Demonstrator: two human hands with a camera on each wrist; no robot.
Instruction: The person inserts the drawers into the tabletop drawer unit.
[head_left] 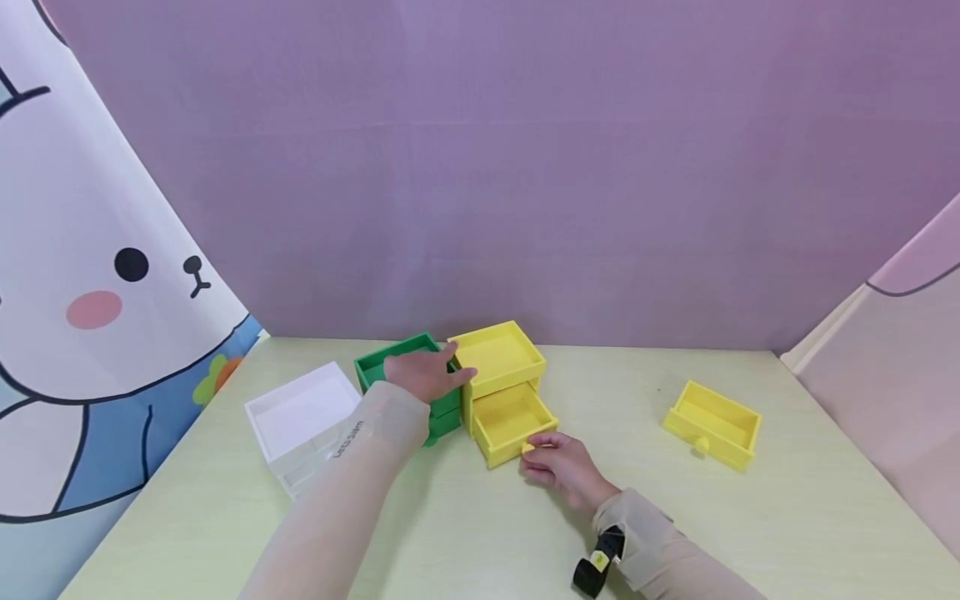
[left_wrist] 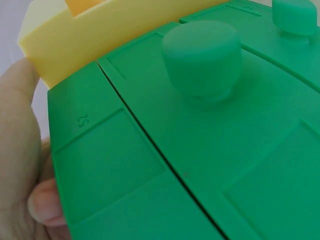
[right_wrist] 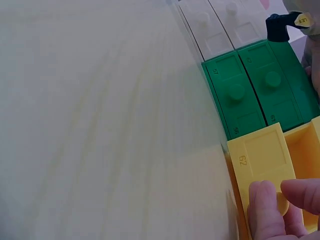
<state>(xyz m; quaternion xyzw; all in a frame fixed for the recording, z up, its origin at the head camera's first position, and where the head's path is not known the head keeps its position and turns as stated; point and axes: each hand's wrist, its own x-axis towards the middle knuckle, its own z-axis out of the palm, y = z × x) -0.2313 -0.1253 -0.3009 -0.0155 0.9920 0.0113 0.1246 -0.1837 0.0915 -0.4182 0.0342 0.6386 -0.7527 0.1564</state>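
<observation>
My right hand (head_left: pixel 566 467) pinches the round knob (right_wrist: pixel 282 204) of a yellow drawer (head_left: pixel 513 421) between thumb and fingers. That drawer, marked 62 on its front, stands pulled partway out of the yellow cabinet (head_left: pixel 501 357). The cabinet's top forms a shallow tray. Over the green cabinet (head_left: pixel 442 422), my left hand (head_left: pixel 423 373) reaches with thumb and index finger spread at the yellow cabinet's upper left edge. In the left wrist view, the thumb (left_wrist: pixel 17 110) meets the yellow wall, and a fingertip (left_wrist: pixel 46 202) shows beside the green edge. Its remaining fingers are largely hidden.
A loose yellow drawer (head_left: pixel 716 425) with a knob lies on the table (head_left: pixel 615 392) to the right. To the left, a white cabinet (head_left: pixel 303 417) stands close to the green one, partly behind my left sleeve. A purple backdrop (head_left: pixel 525 167) rises behind the table.
</observation>
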